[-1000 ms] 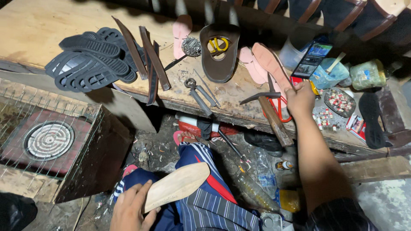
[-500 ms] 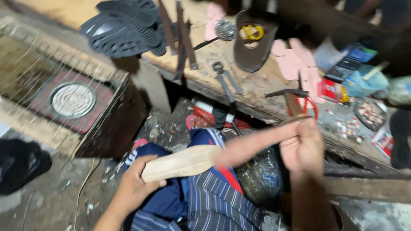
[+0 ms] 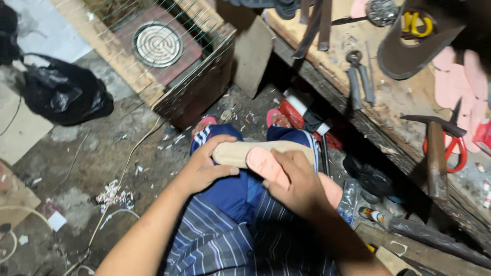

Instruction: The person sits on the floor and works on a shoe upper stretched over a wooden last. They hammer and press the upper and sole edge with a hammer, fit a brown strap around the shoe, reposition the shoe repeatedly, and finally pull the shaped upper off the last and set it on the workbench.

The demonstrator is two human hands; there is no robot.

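Note:
Over my lap, my left hand [image 3: 204, 166] grips the near end of a tan, sole-shaped piece [image 3: 240, 152] that lies across my knees. My right hand [image 3: 299, 184] holds a pink insole [image 3: 266, 166] and presses it against the tan piece; the pink insole's far end [image 3: 332, 189] sticks out past my wrist. I am seated, in blue trousers and a striped garment, with pink sandals on my feet.
A wooden workbench [image 3: 394, 102] at the upper right carries a hammer [image 3: 434, 148], pliers [image 3: 358, 76], red-handled scissors [image 3: 452, 148], pink insoles [image 3: 460, 76] and a brown sole [image 3: 409, 51]. A wooden box with a round coil burner [image 3: 158, 43] stands at the upper left, a black bag [image 3: 61, 92] beside it.
My right hand came down from the workbench with the pink insole and now lays it on the tan piece in my lap. The view has tilted down toward the floor.

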